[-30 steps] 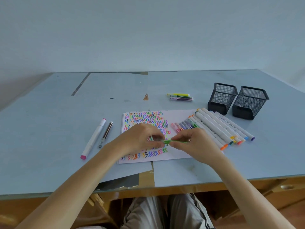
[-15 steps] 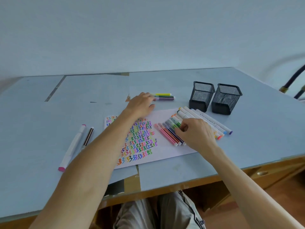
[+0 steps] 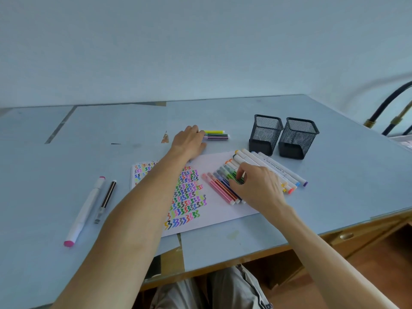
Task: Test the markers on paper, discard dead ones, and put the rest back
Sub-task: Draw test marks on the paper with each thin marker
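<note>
A white paper covered with coloured zigzag test strokes lies in the middle of the table. A row of thin coloured markers rests on its right part, with thicker white markers beside them. My right hand pinches a green marker lying in that row. My left hand reaches past the paper, its fingers over the left ends of a yellow marker and a purple marker. Whether it grips one is hidden.
Two black mesh cups stand side by side behind the thick markers. A white marker with pink ends and a thin dark pen lie at the left. The table's front edge runs close to my lap.
A second ago both hands held the green marker over the paper. My left hand then reached to the far markers, while my right hand brought the green marker down into the row.
</note>
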